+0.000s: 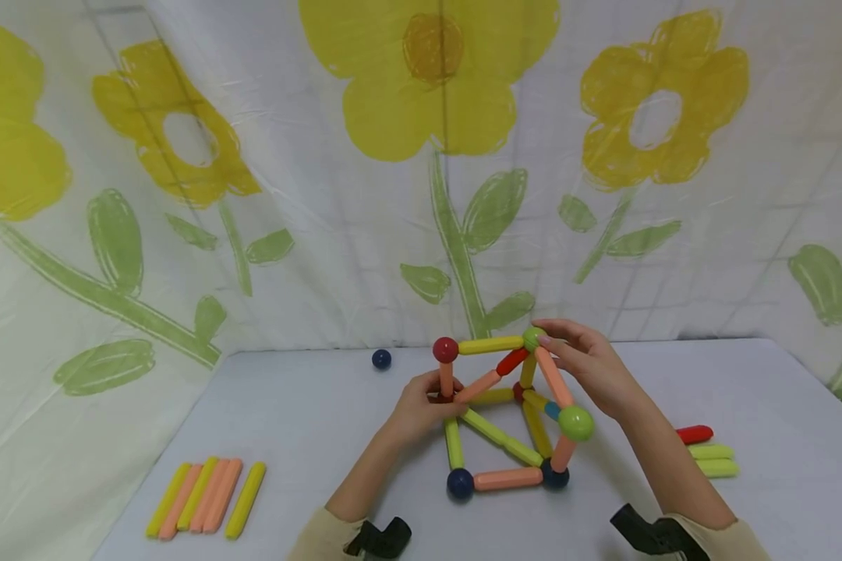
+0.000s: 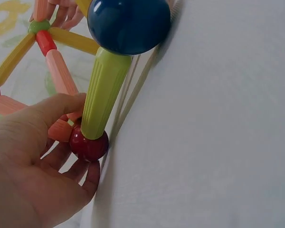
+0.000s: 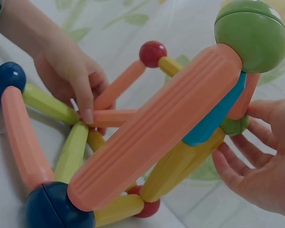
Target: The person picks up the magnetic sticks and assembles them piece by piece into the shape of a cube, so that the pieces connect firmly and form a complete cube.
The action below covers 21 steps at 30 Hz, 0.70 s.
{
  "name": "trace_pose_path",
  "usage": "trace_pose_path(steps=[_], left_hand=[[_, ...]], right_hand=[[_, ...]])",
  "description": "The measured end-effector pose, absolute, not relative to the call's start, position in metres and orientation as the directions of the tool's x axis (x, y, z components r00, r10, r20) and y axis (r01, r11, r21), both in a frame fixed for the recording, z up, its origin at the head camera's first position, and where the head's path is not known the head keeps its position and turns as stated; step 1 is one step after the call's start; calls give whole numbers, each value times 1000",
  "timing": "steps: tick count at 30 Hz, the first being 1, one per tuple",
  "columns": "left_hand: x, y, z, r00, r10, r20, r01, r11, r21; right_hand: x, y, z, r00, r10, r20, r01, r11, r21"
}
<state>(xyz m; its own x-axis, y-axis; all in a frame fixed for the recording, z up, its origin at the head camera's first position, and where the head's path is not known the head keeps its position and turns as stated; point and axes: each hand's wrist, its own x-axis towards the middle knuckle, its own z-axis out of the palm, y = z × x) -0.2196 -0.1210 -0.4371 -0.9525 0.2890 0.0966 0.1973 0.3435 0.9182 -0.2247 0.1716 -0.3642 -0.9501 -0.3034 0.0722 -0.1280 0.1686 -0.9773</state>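
A frame of coloured rods and balls [image 1: 512,413] stands mid-table. My left hand [image 1: 428,401] grips its far left corner low down, with the fingers curled round a red ball [image 2: 89,145] and the thumb against an orange rod [image 2: 61,71]. From that ball a green rod [image 2: 104,90] runs to a dark blue ball [image 2: 128,23]. My right hand [image 1: 557,347] pinches the small green ball [image 1: 532,337] at the frame's top right corner [image 3: 235,126]. A larger green ball [image 3: 249,33] caps a thick orange rod [image 3: 152,128] at the near side.
Several loose yellow and orange rods [image 1: 206,499] lie at the table's front left. A lone dark blue ball [image 1: 381,359] sits at the back. Red and green rods [image 1: 709,452] lie at the right. A flowered cloth [image 1: 421,156] hangs behind the grey table [image 1: 309,421].
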Motion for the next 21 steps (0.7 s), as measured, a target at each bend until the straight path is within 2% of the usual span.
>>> trace_pose_path(steps=[7,14,21], left_hand=[[-221,-122,-437,-969,236,77,158,347,924],[-220,-121,-438,-968,235,91,168,334,927],[-218,-124,-435,-973,211,94,170,377,910]], right_hand=[[-225,170,-364,-950,-305,63,-121,174,-977],[-225,170,-364,-952,-301,60,-118,176,-977],[-224,169,-364,-956,-289,55,-109,174,-979]])
